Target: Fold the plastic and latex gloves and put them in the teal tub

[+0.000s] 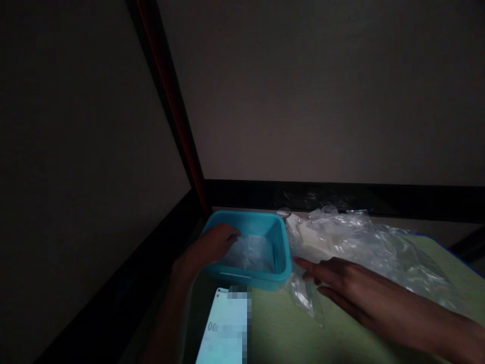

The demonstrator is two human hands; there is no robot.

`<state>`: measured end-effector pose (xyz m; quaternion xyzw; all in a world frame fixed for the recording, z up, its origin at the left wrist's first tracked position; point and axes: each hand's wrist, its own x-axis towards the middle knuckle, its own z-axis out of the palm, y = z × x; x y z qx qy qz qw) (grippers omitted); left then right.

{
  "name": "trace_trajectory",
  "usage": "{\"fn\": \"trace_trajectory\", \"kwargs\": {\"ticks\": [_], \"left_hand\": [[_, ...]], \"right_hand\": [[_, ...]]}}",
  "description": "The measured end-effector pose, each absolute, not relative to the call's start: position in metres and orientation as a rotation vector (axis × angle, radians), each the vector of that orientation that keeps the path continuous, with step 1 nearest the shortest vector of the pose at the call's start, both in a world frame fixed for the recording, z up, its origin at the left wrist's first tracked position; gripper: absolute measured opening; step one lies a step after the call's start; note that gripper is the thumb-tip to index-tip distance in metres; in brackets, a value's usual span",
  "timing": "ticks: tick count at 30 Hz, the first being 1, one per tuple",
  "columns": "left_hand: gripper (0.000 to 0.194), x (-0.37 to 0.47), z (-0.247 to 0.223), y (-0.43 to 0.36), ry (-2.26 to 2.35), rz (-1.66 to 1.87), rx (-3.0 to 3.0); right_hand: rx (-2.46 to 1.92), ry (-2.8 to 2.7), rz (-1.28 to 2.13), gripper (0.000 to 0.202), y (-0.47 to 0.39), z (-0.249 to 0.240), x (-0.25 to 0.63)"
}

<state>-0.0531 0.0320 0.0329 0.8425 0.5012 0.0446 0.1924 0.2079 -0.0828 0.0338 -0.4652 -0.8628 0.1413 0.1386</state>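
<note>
Your left hand (217,242) reaches over the left side of the turquoise bin (265,281), its fingers bent down inside; whether they are clamped on anything, you cannot tell from here. The bin stands upright on the green worktop (273,333), near the corner of the walls, with crumpled clear film (252,253) over its bottom. Your right hand (329,278) is just outside the bin's right wall, thumb and fingers apart, the index finger pointing at it; contact is unclear. Under and beside that hand lies clear plastic wrapping (364,247), spread out to the right, with pale pieces (312,237) among its folds. In front of the bin, your phone (223,331) lies screen up, lit and partly pixelated.
</note>
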Motion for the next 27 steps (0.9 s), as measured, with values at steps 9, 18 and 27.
{"fn": "trace_trajectory", "kwargs": {"ticks": [9,18,27], "left_hand": [[0.030,-0.068,0.044,0.034,1.519,0.113,2.360],[0.034,-0.077,0.035,0.042,1.706,0.164,2.415],[0.039,-0.071,0.044,0.033,1.753,0.268,2.490]], "right_hand": [[-1.311,-2.596,0.544,0.061,-0.085,0.025,0.190],[-1.252,-2.624,0.590,0.063,-0.077,0.023,0.172],[-1.299,-2.574,0.612,0.064,-0.106,0.020,0.183]]}}
